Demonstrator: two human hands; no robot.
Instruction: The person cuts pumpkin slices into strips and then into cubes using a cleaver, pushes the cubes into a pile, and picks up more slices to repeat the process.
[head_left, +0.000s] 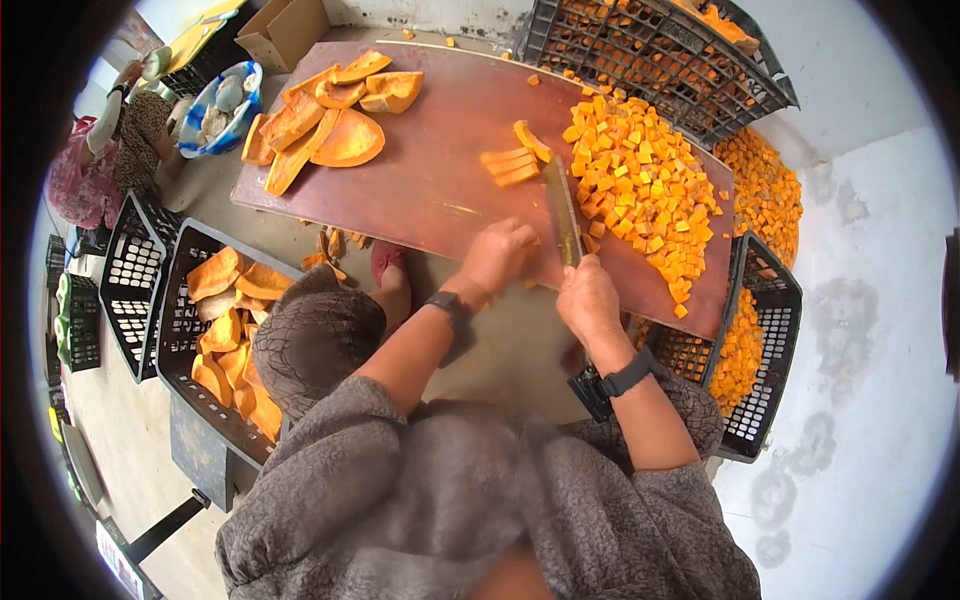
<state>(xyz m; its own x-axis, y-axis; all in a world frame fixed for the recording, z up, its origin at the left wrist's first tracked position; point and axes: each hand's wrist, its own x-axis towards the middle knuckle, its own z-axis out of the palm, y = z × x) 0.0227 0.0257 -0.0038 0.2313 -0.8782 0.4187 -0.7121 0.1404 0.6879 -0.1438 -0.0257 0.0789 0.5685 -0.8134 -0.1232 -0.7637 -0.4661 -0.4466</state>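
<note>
My right hand [588, 298] grips the handle of a wide-bladed knife [562, 215], its blade pointing away over the reddish board [430, 150]. Left of the blade, my left hand [500, 258] hovers at the board's near edge with fingers curled in; whether anything is inside them is hidden. Just beyond both hands lie cut pumpkin strips [510, 166], one curved strip touching the blade's far end. A heap of pumpkin cubes [645, 180] spreads to the right of the knife. Large peeled pumpkin pieces [347, 138] are piled at the board's far left.
A black crate [215, 400] of pumpkin chunks stands at my left, another crate [770, 370] with cubes at my right. A tilted crate [650, 70] and more cubes [760, 190] sit behind the board. At far left another person [150, 140] is beside a blue-white basin [222, 110].
</note>
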